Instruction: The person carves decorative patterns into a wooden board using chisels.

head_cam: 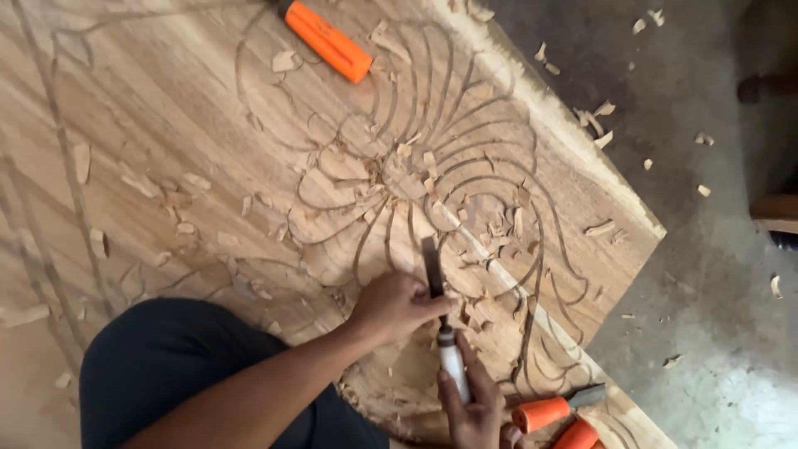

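Fingers (416,303) of our left hand (391,306) pinch the white-handled steel chisel (440,320); right hand (474,407) grips its handle. Pale carved wooden panel (208,125): outlines grooved, near-right relief unfinished.

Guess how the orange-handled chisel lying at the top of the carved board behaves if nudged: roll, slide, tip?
The orange-handled chisel has a rounded handle, so it would probably roll sideways somewhat. Wood chips scattered close by and carved grooves in the board might stop it early. It already lies flat, so tipping seems unlikely.

My carved wooden board (191,108) lies on the grey floor (706,274); wood chips (416,166) and orange-handled chisels (328,40) lie scattered on it.
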